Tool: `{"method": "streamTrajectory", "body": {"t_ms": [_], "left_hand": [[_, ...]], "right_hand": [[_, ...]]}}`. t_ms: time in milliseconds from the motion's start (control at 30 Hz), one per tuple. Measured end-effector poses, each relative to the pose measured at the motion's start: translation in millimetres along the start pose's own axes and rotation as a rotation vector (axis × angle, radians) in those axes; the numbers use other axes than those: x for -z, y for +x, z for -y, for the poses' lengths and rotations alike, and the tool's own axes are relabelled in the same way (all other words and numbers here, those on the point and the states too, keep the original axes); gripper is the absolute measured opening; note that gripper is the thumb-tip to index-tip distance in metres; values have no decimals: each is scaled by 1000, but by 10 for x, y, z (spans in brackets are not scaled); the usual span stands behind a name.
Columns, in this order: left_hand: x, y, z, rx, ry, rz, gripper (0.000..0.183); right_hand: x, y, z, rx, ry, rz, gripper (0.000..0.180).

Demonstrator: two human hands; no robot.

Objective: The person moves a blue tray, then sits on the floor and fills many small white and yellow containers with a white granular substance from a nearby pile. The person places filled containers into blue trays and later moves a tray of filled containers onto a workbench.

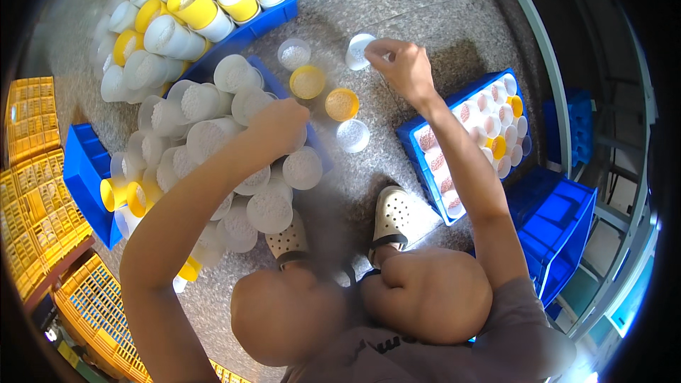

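My left hand point(282, 125) is at the right side of a large pile of translucent plastic cups point(210, 138) holding white pellets; its fingers are partly hidden, and a cup shows just behind and below them. My right hand point(401, 66) is at the rim of a white plastic cup point(358, 52) standing on the speckled floor, fingertips bent together. Whether it grips the rim cannot be told. Several cups stand on the floor between my hands, among them a yellow cup point(342, 104) and a translucent cup point(353, 135), with pellets inside.
A blue crate point(415, 141) at right holds rows of cups with pinkish contents. Another blue crate point(290, 5), upper left, bears stacked white and yellow cups. Yellow plastic crates point(40, 197) line the left. A blue bin point(558, 229) stands at right. My clogs point(392, 213) are below the cups.
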State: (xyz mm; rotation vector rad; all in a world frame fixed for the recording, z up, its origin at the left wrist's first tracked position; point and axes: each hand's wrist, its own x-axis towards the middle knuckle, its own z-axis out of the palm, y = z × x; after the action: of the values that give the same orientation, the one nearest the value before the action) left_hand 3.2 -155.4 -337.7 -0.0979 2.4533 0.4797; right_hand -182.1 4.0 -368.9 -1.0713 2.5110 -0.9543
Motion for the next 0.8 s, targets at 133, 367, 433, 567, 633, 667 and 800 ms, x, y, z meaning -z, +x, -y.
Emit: {"method": "streamTrajectory", "body": {"t_ms": [133, 367, 433, 567, 633, 667, 800], "left_hand": [[-95, -25, 54, -34, 9, -78, 14], [-204, -64, 229, -72, -42, -450, 5], [-186, -73, 245, -109, -83, -518, 5], [-62, -172, 255, -70, -279, -425, 5], [58, -289, 311, -47, -555, -327, 7], [120, -347, 342, -39, -691, -275, 8], [269, -557, 433, -1, -872, -205, 10]], "right_hand": [[-134, 273, -262, -63, -208, 37, 19], [-232, 308, -270, -27, -376, 98, 17], [-239, 325, -184, 38, -382, 33, 14], [-257, 313, 95, 184, -293, 29, 12], [-332, 274, 303, 271, -137, 69, 11], [-377, 255, 413, 311, -60, 87, 11], [-575, 220, 848, 649, 29, 192, 12]]}}
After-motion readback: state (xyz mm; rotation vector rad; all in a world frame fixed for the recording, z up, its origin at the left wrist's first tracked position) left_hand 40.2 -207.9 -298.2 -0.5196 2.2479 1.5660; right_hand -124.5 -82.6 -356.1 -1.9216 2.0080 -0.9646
